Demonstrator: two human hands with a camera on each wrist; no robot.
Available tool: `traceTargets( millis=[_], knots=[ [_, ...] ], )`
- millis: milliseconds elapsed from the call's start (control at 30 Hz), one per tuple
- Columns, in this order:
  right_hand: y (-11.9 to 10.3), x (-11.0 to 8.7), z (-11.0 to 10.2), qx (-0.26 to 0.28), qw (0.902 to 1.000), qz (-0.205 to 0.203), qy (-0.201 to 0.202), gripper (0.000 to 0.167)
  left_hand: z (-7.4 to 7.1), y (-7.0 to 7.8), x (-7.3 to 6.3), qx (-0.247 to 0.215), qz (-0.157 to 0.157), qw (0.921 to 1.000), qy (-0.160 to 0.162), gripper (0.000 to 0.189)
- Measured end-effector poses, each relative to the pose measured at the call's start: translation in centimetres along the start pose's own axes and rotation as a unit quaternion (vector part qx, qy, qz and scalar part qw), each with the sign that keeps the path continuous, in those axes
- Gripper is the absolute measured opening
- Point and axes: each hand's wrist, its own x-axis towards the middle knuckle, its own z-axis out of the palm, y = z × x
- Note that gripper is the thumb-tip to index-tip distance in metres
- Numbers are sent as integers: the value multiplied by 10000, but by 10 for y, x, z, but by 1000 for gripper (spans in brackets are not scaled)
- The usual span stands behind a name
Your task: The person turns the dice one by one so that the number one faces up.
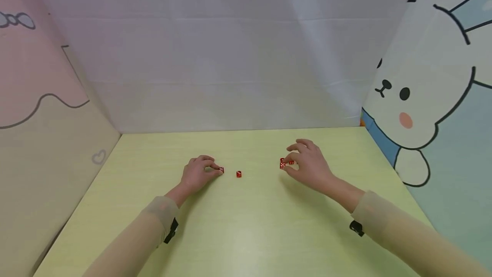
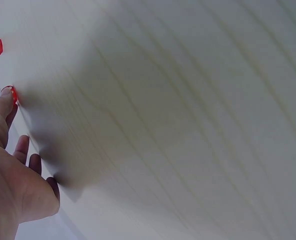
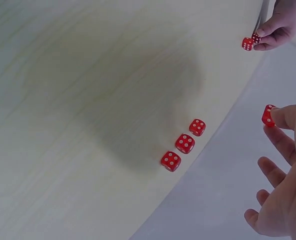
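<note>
Between its thumb and fingertip my left hand (image 1: 197,173) pinches a red die (image 1: 221,169) with white dots, low at the table. A second red die (image 1: 238,174) lies just right of that hand. On the right side, my right hand (image 1: 309,165) grips another die (image 1: 282,165) between thumb and index finger, the other fingers spread. In the right wrist view this held die (image 3: 268,115) is raised off the tabletop. Three dice lie in a slanting row there: a near one (image 3: 171,161), a middle one (image 3: 185,143) and a far one (image 3: 197,127). Fingers partly hide them in the head view.
The pale wood-grain table (image 1: 246,217) spans the space under both arms. A white cloth wall (image 1: 230,63) stands along its back edge. Printed panels close the sides, with a cartoon rabbit (image 1: 426,97) on the right one.
</note>
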Motion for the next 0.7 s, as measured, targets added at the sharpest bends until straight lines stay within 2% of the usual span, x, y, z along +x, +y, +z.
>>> traceTargets(
  millis=[233,700],
  knots=[
    [1,-14,1,167,9999,-25,3,8,-1,1,-1,-35,30,10000,32,22],
    [-3,-40,31,313,9988,14,-369,11,-1,3,-2,-40,-15,10000,-23,24]
  ],
)
